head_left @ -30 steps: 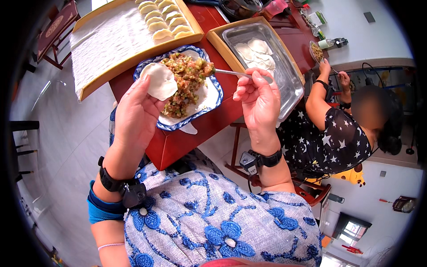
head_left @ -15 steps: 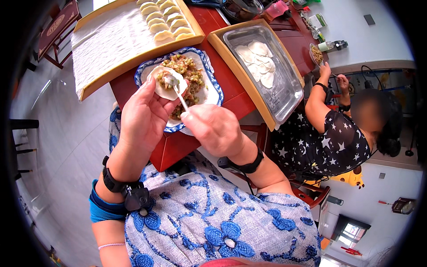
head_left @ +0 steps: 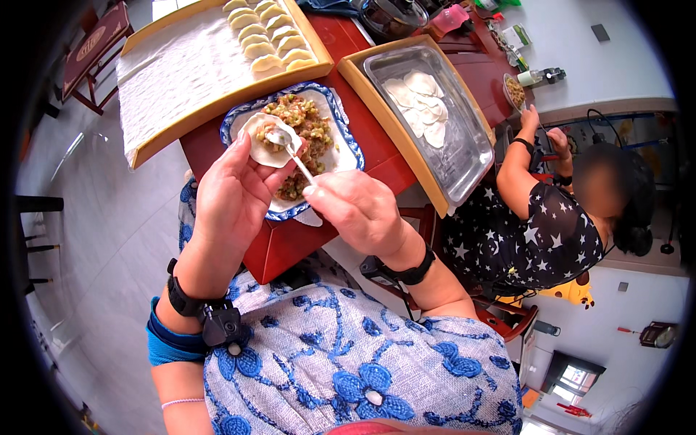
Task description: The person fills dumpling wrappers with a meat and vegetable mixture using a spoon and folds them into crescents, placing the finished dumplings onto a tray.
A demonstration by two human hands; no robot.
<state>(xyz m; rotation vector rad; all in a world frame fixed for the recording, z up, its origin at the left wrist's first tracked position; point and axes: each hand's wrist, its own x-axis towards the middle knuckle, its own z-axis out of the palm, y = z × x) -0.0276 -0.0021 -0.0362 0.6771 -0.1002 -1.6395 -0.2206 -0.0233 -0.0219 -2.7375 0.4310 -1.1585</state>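
My left hand (head_left: 235, 190) cups a round dumpling wrapper (head_left: 267, 156) with a small heap of filling in its middle. Pinched in my right hand (head_left: 357, 208) is a spoon (head_left: 304, 169), its bowl resting on that filling. Below both hands stands a blue-and-white dish (head_left: 351, 138) with chopped filling (head_left: 317, 135) spread over it; my hands and the wrapper hide part of it.
A cloth-lined wooden tray (head_left: 174, 80) with rows of folded dumplings (head_left: 270, 32) lies at far left. Right of the dish, a metal pan (head_left: 458, 156) in a wooden tray holds loose wrappers (head_left: 419, 105). A co-worker (head_left: 529, 232) sits at right, hands near a bowl (head_left: 514, 92).
The spoon has shifted slightly on the filling, and my right hand has moved a little to the right and down. My left hand still holds the wrapper.
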